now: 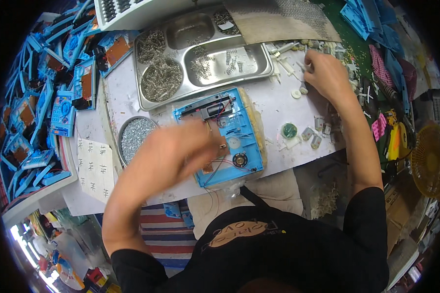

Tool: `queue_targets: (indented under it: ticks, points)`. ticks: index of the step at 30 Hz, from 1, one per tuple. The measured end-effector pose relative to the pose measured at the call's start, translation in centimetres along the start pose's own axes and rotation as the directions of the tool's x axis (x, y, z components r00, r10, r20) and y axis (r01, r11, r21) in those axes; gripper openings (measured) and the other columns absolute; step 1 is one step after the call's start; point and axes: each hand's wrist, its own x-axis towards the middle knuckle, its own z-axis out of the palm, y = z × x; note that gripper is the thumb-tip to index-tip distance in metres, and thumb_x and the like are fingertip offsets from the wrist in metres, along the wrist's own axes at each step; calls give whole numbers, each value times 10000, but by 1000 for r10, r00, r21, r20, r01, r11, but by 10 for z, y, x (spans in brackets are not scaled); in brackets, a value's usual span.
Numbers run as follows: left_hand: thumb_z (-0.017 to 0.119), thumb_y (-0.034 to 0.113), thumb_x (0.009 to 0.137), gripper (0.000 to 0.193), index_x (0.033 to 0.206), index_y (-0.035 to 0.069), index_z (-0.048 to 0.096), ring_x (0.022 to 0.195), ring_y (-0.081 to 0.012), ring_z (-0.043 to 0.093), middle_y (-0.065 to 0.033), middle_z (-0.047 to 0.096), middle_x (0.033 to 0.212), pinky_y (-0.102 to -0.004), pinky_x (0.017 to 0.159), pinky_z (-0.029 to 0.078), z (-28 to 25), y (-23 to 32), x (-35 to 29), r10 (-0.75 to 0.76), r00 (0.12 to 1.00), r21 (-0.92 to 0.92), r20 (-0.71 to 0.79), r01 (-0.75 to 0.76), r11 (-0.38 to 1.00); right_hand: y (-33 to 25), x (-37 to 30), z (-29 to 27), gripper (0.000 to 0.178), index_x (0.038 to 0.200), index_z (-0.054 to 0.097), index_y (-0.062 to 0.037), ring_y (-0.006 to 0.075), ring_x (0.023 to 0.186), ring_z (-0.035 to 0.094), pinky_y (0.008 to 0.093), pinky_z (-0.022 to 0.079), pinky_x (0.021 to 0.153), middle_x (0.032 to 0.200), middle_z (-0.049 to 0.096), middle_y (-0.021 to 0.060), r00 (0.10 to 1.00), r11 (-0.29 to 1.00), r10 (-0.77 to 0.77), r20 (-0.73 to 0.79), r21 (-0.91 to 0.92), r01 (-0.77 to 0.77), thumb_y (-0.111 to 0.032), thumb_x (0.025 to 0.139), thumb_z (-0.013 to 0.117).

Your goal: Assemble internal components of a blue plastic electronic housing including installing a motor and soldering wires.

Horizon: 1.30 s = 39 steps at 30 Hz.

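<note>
A blue plastic casing [247, 141] lies open on a padded block in front of me, with a round speaker [240, 160], thin wires and a dark rectangular compartment [212, 110] inside. My left hand [173, 149], smeared by motion, passes over its left side and hides part of it; its fingers cannot be made out. To the right, my right hand [326, 73] reaches down among small white plastic parts [286, 61]. Its fingers are bent together at the pile, and what lies between them is hidden. A white disc [296, 94] sits just below that hand.
A steel compartment tray [208, 83] of springs and small metal pieces stands at the back. Left of the casing is a round bowl [134, 136] of screws. Many blue casings [61, 110] are heaped at far left. A green roll [289, 130] and small motors [315, 141] lie right.
</note>
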Motion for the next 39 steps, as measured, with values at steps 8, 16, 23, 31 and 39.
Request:
queue_targets:
  ticks: [8,16,23,31,39]
  points:
    - [653,177,891,114,953,103,713,953,-327,690,-86,681,955,-445,807,569,11,-101,149,156,976,562,-149,-46,826,10,-61,-35,332,1111,695,-13,251,866,663,345,530,776,964,680,132,981,850,24,-193,521,81,-95,789,697]
    - [652,243,872,182,929,85,722,906,-357,706,-141,715,949,-476,775,581,25,-108,177,-74,991,625,-115,130,770,-5,-103,-41,305,1092,713,12,167,856,647,283,518,697,950,668,87,986,750,38,-162,657,79,-36,790,718]
    - [705,198,880,209,979,19,664,783,-327,678,-174,693,896,-398,704,533,26,-58,92,-95,893,223,-441,211,952,-42,-120,-46,305,1070,725,13,165,757,648,260,512,661,956,688,105,957,596,-69,-282,758,266,18,770,783]
    - [601,6,999,189,1185,-22,617,906,-211,710,-142,709,1063,-319,791,590,84,50,-53,-552,767,-928,-326,-147,343,-110,-144,-42,337,1076,732,-5,187,790,692,296,568,673,994,715,124,908,307,-300,-294,871,383,53,753,807]
    - [638,77,999,170,1144,11,579,935,-275,746,-185,701,1085,-344,749,648,128,38,-56,-626,771,-951,-117,-268,-152,-119,-145,-37,334,1030,731,-38,257,773,697,335,556,649,959,709,124,813,383,-432,-392,736,558,10,720,848]
